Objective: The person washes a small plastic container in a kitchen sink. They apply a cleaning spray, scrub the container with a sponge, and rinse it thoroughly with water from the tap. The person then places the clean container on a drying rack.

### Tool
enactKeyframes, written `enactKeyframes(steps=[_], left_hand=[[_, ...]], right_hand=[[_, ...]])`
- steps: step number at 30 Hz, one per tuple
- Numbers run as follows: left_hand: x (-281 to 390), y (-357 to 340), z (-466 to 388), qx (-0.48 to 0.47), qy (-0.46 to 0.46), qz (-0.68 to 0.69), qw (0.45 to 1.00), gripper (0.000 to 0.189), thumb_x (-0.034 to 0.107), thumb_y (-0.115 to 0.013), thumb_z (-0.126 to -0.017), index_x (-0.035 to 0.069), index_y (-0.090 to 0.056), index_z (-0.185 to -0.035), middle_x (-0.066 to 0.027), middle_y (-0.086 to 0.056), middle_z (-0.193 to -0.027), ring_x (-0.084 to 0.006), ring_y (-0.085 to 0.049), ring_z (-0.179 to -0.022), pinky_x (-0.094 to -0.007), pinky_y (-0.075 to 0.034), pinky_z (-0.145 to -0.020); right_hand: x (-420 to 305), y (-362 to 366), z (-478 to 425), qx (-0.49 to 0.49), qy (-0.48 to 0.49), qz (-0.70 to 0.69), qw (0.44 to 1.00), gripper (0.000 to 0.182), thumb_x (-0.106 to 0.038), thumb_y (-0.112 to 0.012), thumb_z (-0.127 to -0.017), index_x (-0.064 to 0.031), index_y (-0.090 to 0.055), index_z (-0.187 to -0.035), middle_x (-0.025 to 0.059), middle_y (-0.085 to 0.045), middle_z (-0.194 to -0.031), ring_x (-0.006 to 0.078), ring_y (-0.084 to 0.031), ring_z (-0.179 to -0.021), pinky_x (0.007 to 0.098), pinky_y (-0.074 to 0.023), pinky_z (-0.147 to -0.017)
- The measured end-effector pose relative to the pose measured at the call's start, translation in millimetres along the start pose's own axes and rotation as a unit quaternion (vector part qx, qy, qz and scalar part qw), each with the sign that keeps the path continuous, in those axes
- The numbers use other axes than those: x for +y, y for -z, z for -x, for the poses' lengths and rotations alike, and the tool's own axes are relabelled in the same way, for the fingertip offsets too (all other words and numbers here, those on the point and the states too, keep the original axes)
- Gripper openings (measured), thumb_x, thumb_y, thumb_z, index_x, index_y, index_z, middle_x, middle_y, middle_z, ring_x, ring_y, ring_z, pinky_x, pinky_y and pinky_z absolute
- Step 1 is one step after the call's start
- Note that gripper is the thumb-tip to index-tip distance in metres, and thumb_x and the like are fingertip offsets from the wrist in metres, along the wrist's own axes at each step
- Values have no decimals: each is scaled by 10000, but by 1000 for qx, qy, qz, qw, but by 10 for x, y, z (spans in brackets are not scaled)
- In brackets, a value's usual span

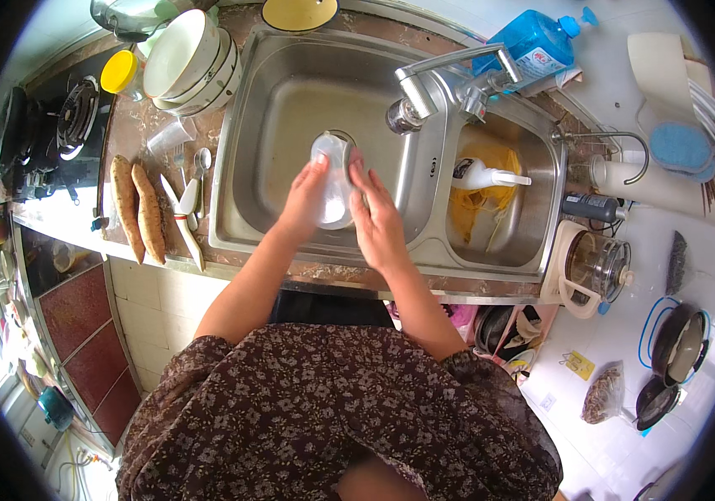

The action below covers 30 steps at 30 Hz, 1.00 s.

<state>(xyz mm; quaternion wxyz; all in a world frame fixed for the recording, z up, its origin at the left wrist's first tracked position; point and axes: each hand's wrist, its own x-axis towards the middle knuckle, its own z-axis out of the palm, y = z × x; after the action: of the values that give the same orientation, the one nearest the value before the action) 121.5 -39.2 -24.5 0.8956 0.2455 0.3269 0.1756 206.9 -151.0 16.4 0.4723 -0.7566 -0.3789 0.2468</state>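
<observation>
A translucent plastic container (333, 200) is tilted over the large left sink basin (269, 156). My left hand (304, 197) grips its left side, the thumb near its upper end. Against its right side my right hand (377, 216) presses with bent fingers. A thin greyish edge shows between those fingers and the container; whether it is a rim, lid or pad I cannot tell. Part of the drain shows behind the container. The chrome faucet (417, 94) stands to the right of both hands, its spout head over the basin.
Stacked enamel bowls (182, 56), two long tubers (138, 210), a knife (183, 222) and spoons (201, 166) lie left of the sink. The right basin (520, 247) holds a white bottle (482, 174) and yellow material (467, 210). A blue jug (529, 47) stands behind the faucet.
</observation>
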Motion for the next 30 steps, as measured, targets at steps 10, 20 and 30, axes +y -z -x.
enactKeyframes(steps=[10,20,30], left_hand=[[3,153,-105,-29,46,31,998,548,451,-474,-970,23,-491,-1311,-113,-604,-1197,-223,-605,-1066,-356,-477,-931],[-78,62,-27,-35,113,53,992,581,547,-470,-948,87,-506,-1301,-71,-622,-1120,-191,-615,-962,-326,-513,-834],[24,65,-103,-76,97,87,988,598,550,-403,-970,65,-494,-1306,-89,-592,-1197,-211,-589,-1063,-350,-486,-920]], right_hand=[[36,39,98,-64,8,12,998,406,-240,-459,-993,-41,-511,-1343,161,-477,-1406,415,-369,-1337,424,-315,-1097],[426,192,-377,-15,-327,-350,878,399,-377,-506,-988,-65,-610,-1214,8,-623,-1084,122,-556,-1016,279,-417,-916],[-218,305,118,-69,-18,-108,992,400,-233,-478,-995,-38,-506,-1344,138,-475,-1416,294,-373,-1360,395,-240,-1143]])
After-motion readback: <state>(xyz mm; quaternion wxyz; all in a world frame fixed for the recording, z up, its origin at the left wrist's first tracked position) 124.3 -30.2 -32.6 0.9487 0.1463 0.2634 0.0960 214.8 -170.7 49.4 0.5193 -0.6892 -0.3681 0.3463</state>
